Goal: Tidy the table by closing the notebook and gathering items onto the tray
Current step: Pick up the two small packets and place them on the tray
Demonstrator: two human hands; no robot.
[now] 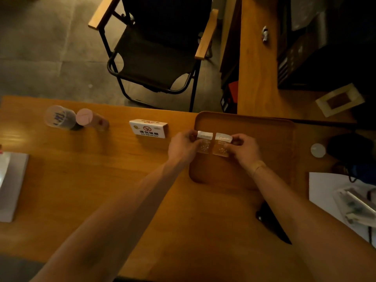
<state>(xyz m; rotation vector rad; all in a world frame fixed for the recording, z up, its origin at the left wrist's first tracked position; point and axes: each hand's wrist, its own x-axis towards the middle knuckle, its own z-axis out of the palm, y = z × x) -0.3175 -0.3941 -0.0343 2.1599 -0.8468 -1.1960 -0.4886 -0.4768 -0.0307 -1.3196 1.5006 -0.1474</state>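
A brown wooden tray lies on the wooden table at the right. Over its left part my left hand holds a small clear packet with a white top. Beside it my right hand holds a second, similar packet. The two packets are side by side, just above or on the tray floor; I cannot tell which. A closed white notebook lies at the table's left edge. A white no-smoking sign block stands left of the tray.
A clear cup and a pink-lidded tube stand at the far left. A dark pen-like object lies near the front. White paper with a plastic bag, a small white lid and a dark bag sit right. A black chair stands beyond the table.
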